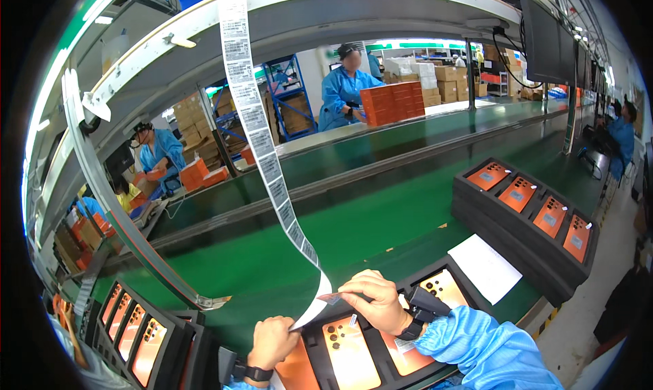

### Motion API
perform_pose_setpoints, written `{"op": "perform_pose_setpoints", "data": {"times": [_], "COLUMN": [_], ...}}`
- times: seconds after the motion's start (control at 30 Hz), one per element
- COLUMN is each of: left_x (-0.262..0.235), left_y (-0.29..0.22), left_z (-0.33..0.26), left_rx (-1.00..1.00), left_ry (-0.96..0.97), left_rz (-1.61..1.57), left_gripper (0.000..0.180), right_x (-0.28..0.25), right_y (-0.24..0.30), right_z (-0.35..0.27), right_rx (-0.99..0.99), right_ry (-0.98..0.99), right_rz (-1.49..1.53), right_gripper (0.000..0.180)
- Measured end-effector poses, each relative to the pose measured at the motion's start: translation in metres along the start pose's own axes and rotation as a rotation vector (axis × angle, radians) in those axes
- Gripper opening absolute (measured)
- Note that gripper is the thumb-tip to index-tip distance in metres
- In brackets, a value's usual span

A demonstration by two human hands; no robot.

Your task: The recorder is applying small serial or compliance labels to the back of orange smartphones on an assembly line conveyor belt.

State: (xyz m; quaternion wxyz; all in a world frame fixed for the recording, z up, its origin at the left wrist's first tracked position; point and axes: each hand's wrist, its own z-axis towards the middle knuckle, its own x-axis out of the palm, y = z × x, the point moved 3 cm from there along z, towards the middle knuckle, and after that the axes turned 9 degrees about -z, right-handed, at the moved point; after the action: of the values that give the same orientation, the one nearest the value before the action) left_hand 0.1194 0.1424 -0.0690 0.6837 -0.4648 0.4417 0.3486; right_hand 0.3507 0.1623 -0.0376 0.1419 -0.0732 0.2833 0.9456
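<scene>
A long white strip of printed labels (277,193) hangs from above and curves down to my hands. My left hand (272,341) is closed, pinching the strip's lower end. Just right of it, the thumb and fingertips of my right hand (375,300) pinch a small, thin label (330,298) beside the strip. Below both hands lies a black foam tray holding several orange phones, camera side up. One phone (350,356) shows between my hands; another phone (442,288) lies beyond my right wrist. My forearm partly hides a phone (408,356) with a pale label on it.
A white sheet (484,269) lies right of the tray. Stacked black foam trays (517,237) with orange phones stand at the right, more trays (178,342) at the left. Beyond runs a green conveyor (231,254). Across it, a person (340,94) handles a block of orange boxes (394,104).
</scene>
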Motion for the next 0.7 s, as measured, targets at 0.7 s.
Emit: {"op": "perform_pose_setpoints", "data": {"times": [0.7], "left_x": [0.020], "left_y": [0.006], "left_z": [-0.015], "left_rx": [0.118], "left_ry": [-0.217], "left_rz": [-0.050], "left_gripper": [0.016], "right_x": [-0.002], "right_y": [-0.048], "right_z": [-0.007], "right_rx": [0.458], "right_ry": [-0.137], "right_rz": [0.242], "right_gripper": [0.011]}}
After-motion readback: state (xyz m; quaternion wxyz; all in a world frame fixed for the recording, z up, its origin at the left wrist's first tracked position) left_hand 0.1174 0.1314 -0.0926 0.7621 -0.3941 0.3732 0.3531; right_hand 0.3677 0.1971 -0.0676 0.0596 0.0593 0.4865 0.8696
